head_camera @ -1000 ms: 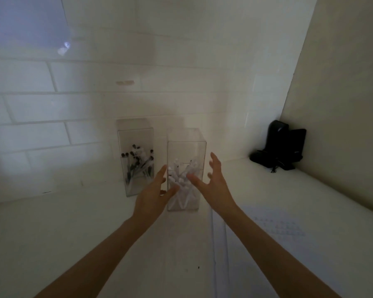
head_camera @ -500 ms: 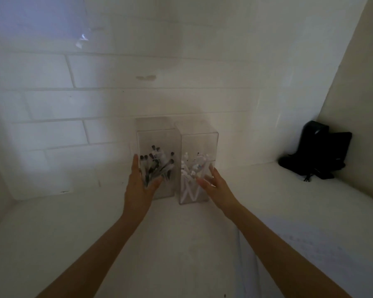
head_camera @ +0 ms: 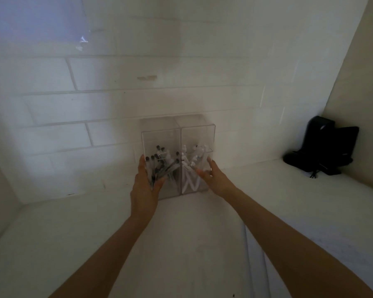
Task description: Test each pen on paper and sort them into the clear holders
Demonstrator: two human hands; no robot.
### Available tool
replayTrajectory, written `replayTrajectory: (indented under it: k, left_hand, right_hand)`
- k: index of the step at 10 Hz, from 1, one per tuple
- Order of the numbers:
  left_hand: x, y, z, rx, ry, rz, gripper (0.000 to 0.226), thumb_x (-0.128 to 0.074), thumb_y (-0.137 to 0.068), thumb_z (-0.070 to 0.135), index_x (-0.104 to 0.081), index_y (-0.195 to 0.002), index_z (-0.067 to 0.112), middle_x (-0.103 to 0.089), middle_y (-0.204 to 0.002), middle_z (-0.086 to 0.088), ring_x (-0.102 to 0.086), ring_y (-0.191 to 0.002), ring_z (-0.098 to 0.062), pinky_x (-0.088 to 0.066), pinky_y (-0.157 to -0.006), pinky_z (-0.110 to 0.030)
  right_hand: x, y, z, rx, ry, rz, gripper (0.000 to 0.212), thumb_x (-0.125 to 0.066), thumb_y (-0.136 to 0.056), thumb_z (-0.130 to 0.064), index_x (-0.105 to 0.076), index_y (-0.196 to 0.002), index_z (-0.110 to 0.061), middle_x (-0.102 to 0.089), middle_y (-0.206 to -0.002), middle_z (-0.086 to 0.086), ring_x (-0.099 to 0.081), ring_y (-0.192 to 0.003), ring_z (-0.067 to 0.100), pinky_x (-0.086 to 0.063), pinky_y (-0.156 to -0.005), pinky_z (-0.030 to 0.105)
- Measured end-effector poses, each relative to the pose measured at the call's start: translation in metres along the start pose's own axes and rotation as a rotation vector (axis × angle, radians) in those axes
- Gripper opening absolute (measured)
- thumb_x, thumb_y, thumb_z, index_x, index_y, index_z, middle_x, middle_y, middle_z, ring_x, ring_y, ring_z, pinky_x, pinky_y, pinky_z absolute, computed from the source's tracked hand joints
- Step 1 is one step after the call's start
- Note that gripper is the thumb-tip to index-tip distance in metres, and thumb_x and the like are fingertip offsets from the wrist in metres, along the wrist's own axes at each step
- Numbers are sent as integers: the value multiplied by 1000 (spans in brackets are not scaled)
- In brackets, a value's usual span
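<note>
Two clear holders stand side by side against the tiled wall. The left holder (head_camera: 159, 138) contains several black-capped pens (head_camera: 162, 164). The right holder (head_camera: 199, 136) contains several white-capped pens (head_camera: 192, 160). My left hand (head_camera: 143, 188) lies against the left holder's outer side with straight fingers and the thumb across its front. My right hand (head_camera: 215, 179) presses the right holder's outer side, fingers straight, thumb on the front face. White paper (head_camera: 310, 254) lies on the table at the lower right under my right forearm.
A black device (head_camera: 323, 149) with a cable sits in the far right corner. The white table (head_camera: 52, 244) runs to a side wall at the left and a beige wall at the right.
Both holders have come together and slid back toward the wall. My hands followed them, left hand going from the right holder to the left one. The view has shifted left.
</note>
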State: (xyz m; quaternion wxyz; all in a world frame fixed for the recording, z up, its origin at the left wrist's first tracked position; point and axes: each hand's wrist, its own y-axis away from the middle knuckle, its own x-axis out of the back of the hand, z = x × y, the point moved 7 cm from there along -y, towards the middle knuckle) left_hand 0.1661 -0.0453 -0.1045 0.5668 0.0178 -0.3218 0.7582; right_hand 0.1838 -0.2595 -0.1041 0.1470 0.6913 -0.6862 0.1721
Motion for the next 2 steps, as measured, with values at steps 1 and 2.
replayTrajectory:
  k: [1,2]
  left_hand:
    - [3,6,16,58,7,-117,89,-64,-84,31,-1,-146,22,-25,-149,-12,-30,-133,-26,-24,-100,-25]
    - [31,14,48,-28,-75,-79,94,-63,-76,45,-10,-146,13,-16,-152,-11,-17,-138,-22,-14,-108,-29]
  right_hand:
    - [9,19,-7,-122,183,84,85,-50,-90,-52,-8,-149,-8,-26,-152,16,-32,-137,31,-28,-109,35]
    - [30,57,-36,34,103,206,75,-55,-90,-44,-18,-148,-14,-28,-151,12,-32,-136,26,-29,-110,36]
